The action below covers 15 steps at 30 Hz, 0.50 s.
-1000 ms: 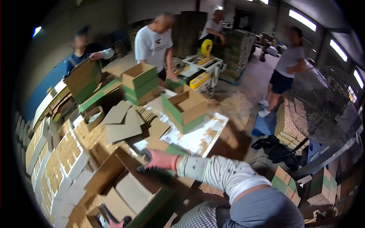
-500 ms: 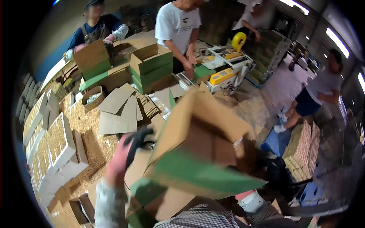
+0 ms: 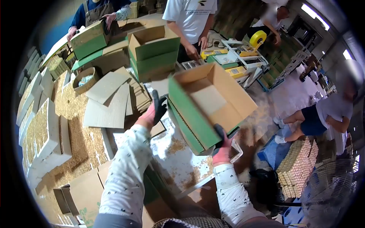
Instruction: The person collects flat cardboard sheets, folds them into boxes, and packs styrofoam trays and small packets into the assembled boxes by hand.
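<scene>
An open cardboard box [image 3: 207, 99], brown inside and green on the outer flaps, is tilted above a white tabletop. My right hand [image 3: 223, 146], in a pink glove with black fingers, grips the box's near corner. At the box's left side is my left hand [image 3: 155, 110], gloved the same way. Its fingers are stretched out and apart, close to the green flap; whether they touch it I cannot tell. Left of that hand lie loose grey cardboard sheets [image 3: 107, 108].
Further back stands another open green box [image 3: 154, 55] beside a yellow-and-white taping machine [image 3: 237, 60]. A co-worker [image 3: 190, 19] stands there; another holds a green box [image 3: 89, 41] at far left. Sawdust-topped white blocks [image 3: 47, 129] are on the left; stacked egg trays [image 3: 298, 167] on the right.
The box has swung away from my body and now opens upward, showing its inside. My right hand has come into view on its corner. Both arms reach further forward.
</scene>
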Available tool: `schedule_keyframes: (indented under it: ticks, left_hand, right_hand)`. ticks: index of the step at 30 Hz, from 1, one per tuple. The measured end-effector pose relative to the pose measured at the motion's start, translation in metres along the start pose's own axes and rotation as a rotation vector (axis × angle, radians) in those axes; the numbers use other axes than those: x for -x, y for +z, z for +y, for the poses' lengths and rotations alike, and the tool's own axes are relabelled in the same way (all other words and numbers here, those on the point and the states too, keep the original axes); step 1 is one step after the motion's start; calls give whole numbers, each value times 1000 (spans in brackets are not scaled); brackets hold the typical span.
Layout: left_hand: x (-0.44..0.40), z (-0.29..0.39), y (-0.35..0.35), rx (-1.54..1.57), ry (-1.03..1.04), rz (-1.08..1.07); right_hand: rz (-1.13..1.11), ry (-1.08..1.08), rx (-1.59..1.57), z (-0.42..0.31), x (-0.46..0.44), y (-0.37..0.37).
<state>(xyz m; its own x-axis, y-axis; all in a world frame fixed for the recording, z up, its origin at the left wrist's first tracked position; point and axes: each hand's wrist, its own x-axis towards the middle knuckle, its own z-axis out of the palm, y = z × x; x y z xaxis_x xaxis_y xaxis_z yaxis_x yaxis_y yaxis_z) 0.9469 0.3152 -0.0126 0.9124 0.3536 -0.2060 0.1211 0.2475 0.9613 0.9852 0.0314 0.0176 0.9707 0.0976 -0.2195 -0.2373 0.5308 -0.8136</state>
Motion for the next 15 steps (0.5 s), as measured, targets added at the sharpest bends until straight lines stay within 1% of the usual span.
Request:
schedule_keyframes:
  ticks: [1, 2, 3, 4, 5, 6, 7, 8, 9, 10, 11, 12, 14, 15]
  left_hand:
    - [21, 18, -2, -63, 16, -11]
    - [45, 32, -16, -267, 196, -123]
    - [87, 57, -21, -285, 133, -154]
    - [129, 83, -25, -305, 70, -185]
    - [176, 109, -26, -531, -8, -150]
    - [214, 108, -57, -917, 18, -119]
    - [252, 113, -74, -1367, 66, -155]
    - [281, 98, -101, -1452, -135, -102]
    - [308, 89, -116, -1519, -483, -5]
    - [334, 63, -143, -1597, -546, 39]
    - [346, 31, -180, -1353, -447, 48]
    - [360, 3, -211, -1112, -348, 77]
    - [370, 7, -219, -912, -370, 208]
    - [372, 0, -222, -1073, -245, 370]
  right_hand:
    - [98, -92, 435, 19, -17, -19]
    - [236, -140, 873, 38, -35, -38]
    - [167, -227, 890, 40, -42, -48]
    - [143, -293, 960, 22, -35, -44]
    - [124, -361, 1029, 3, -26, -38]
    - [147, -400, 1157, -42, 7, -16]
    - [154, -502, 875, -66, 30, -4]
    - [-94, -609, 612, -100, 64, 17]
    - [-171, -732, 765, -115, 92, 22]
    - [-389, -1038, 801, -132, 125, 34]
    - [-755, -1113, 907, -165, 167, 55]
    - [-823, -1172, 882, -171, 206, 77]
    - [-949, -1295, 879, -184, 274, 114]
    - [-1008, -1337, 938, -188, 291, 120]
